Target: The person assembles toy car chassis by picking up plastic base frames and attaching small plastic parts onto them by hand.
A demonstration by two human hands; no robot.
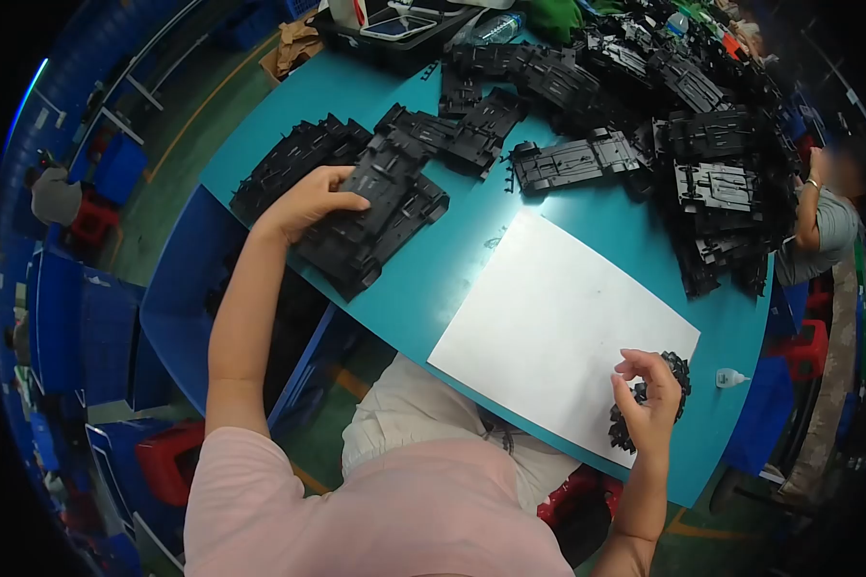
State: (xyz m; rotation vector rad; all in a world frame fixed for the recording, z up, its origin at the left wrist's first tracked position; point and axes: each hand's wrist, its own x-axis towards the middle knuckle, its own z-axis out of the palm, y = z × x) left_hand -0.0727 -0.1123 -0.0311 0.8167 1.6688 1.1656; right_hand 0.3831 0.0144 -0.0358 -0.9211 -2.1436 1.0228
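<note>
The left arm reaches up and forward, bent at the elbow, and the left grip (319, 204) is closed on a black chassis piece (378, 192), its thumb laid flat over the upper face and its fingers at the far-left edge. The piece extends to the right of this grip, tilted over other black chassis pieces; one (361, 255) lies just below and right of the grip, and a stack (303, 154) sits just beyond it.

The right forearm points upward, with the right grip (650, 389) raised and its thumb and fingers curved, a gap between their tips. Small black parts (622, 428) lie beside and partly behind it, at the edge of a white sheet (558, 317) on the bench (433, 288). A small white bottle (731, 378) stands or lies to its right; which, I cannot tell.
</note>
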